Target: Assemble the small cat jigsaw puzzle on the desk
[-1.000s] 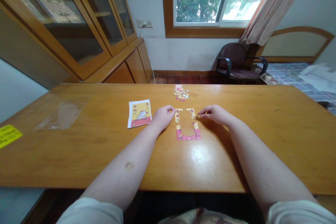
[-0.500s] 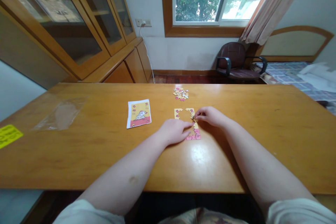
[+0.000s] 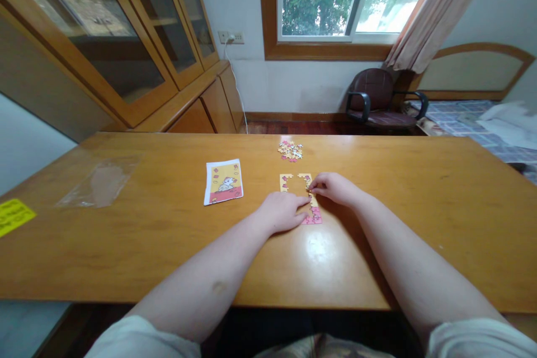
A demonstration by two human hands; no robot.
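Note:
A partly assembled jigsaw puzzle frame (image 3: 315,215) lies on the table, yellow at the far side and pink at the near side, with bare wood showing in its middle. My left hand (image 3: 282,212) rests over its left and lower part, fingers stretched apart, the index fingertip touching the right side. At the right edge my right hand (image 3: 334,187) pinches a small puzzle piece, mostly hidden by the fingertips, against the border. Beyond the frame sits a pile of loose puzzle pieces (image 3: 290,150). A reference picture (image 3: 224,182) of a white animal on yellow and pink lies to the left.
A clear plastic bag (image 3: 103,182) and a yellow label (image 3: 15,217) lie on the left of the wooden table (image 3: 176,246). A glass-door cabinet (image 3: 126,39) stands at the left. Behind the table are an armchair (image 3: 373,98) and a bed (image 3: 465,114).
My right fingertips have moved slightly down onto the puzzle's right edge, and the piece in them shows less. My left index finger has shifted a little to the right.

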